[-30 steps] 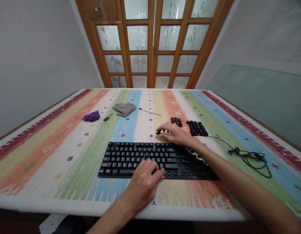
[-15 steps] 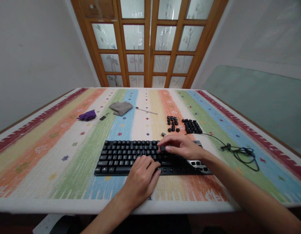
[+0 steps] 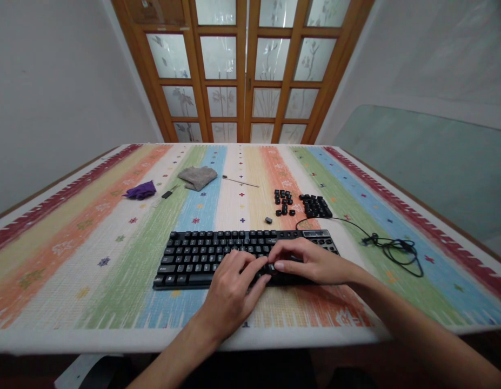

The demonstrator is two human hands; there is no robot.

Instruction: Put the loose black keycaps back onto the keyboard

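Observation:
A black keyboard (image 3: 189, 252) lies along the front of the table, its left part full of keycaps. At its right end some key positions are bare, partly hidden behind my right hand. My right hand (image 3: 315, 262) is over the right-middle of the keyboard, thumb and index finger closed around a small black keycap (image 3: 270, 268) at the lower rows. Beside it, my left hand (image 3: 236, 283) rests on the lower keys with fingers bent and thumb apart from the index finger. Its index fingertip is close to the keycap; nothing shows in its grasp.
Loose black keycaps (image 3: 317, 206) lie in two groups behind the keyboard, with a single grey keycap (image 3: 268, 220) nearer. A coiled cable (image 3: 400, 254) is at right. Farther back are a thin rod (image 3: 242, 182), a grey cloth (image 3: 197, 177), a small black-handled tool (image 3: 167, 194) and a purple cloth (image 3: 140, 190).
My right hand has come down toward the keyboard's near edge with the keycap, close to my left fingertips. My left hand has shifted little. The whole view has moved slightly.

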